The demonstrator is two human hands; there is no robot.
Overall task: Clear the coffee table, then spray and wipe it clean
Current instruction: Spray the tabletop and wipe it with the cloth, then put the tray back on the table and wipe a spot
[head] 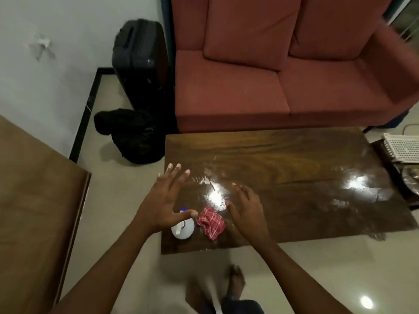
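Note:
The dark wooden coffee table (294, 168) has a glossy, wet-looking top. Near its front left corner stands a white spray bottle (182, 228) with a blue tip, seen from above. Beside it on the right lies a crumpled red-and-white checked cloth (212, 222). My left hand (165, 198) hovers above the bottle with fingers spread, holding nothing. My right hand (247, 209) is open just right of the cloth, fingers apart, close to the tabletop.
A red sofa (283, 82) stands behind the table. A black suitcase (140, 57) and a black bag (133, 134) sit at the left of it. A wooden surface (34, 200) is at left, a white basket (401, 148) at right. My foot (237, 282) is below.

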